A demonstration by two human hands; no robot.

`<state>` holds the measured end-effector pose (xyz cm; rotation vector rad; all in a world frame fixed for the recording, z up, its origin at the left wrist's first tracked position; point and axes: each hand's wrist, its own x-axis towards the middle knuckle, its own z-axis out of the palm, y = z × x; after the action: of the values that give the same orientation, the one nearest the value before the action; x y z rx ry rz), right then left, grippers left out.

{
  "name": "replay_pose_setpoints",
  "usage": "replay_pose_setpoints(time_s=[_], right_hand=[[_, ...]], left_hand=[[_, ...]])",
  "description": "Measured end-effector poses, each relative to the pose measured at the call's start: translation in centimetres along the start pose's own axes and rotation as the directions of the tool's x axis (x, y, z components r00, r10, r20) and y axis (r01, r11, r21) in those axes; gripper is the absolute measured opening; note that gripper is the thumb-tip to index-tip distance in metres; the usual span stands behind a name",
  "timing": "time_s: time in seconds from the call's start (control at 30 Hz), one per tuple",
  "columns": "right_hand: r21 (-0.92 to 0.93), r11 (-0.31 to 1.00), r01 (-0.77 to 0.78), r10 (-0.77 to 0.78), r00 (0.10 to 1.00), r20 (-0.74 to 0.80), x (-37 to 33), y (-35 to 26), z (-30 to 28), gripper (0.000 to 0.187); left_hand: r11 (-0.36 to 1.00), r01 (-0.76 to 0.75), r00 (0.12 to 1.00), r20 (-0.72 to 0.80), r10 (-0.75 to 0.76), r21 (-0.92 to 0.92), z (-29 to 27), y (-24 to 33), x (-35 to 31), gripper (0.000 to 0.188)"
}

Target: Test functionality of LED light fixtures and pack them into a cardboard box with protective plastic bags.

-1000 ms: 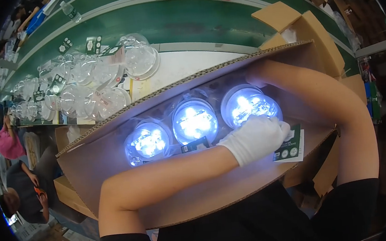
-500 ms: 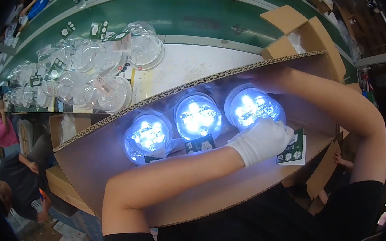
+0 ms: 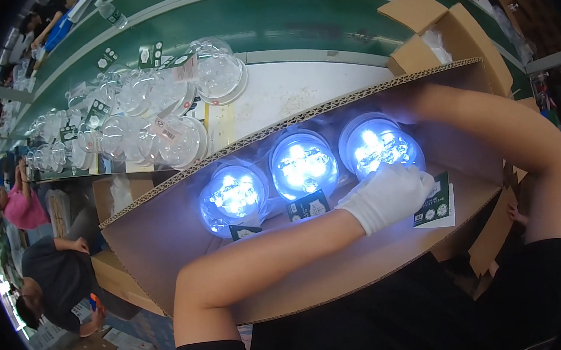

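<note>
Three clear domes glowing blue-white stand in a row inside a big open cardboard box (image 3: pixel 342 273): a left dome (image 3: pixel 232 196), a middle dome (image 3: pixel 303 163) and a right dome (image 3: pixel 379 145). My left hand (image 3: pixel 389 197), in a white glove, reaches across the box with its fingers closed at the near side of the right dome. A green and white card tag (image 3: pixel 435 205) lies beside those fingers. On the far side of that dome is my right hand (image 3: pixel 411 105), dim and partly hidden, its fingers not showing. More green tags hang at the left dome and the middle dome.
Many unlit clear domes (image 3: pixel 177 140) with tags crowd the bench at the far left. Behind the box runs a white bench top (image 3: pixel 279 85). A smaller open carton (image 3: pixel 428 29) stands far right. Two people are at work on the left; another hand (image 3: pixel 516 214) shows at the right.
The whole scene has shifted slightly rightward in view. My left hand stays at the right dome, and my right hand remains behind it.
</note>
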<state>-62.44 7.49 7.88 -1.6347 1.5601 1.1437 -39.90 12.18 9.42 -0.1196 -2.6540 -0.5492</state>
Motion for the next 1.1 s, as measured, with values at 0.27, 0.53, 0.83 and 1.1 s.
replay_pose_setpoints(time_s=[0.27,0.53,0.83,1.1], right_hand=[[0.025,0.999,-0.024,0.028,0.985,-0.17,-10.5,1.1,-0.1,0.066],[0.004,0.997,-0.079,0.078,0.984,0.163,-14.3,-1.6,-1.7,0.024],[-0.389,0.921,0.032,-0.125,0.968,-0.217,1.4,-1.0,16.2,0.059],[-0.311,0.95,-0.011,0.006,1.0,-0.017,1.7,-5.7,10.4,0.061]], left_hand=[[0.995,0.036,0.999,-0.009,-0.037,-0.088,0.0,-0.9,0.7,0.014],[0.932,0.361,0.93,0.09,-0.357,-0.031,-3.5,-5.8,2.2,0.018],[0.936,0.347,0.938,0.004,-0.348,0.053,-2.7,-7.1,1.5,0.019],[0.936,0.346,0.938,-0.034,-0.344,0.062,-2.2,-7.5,2.8,0.019]])
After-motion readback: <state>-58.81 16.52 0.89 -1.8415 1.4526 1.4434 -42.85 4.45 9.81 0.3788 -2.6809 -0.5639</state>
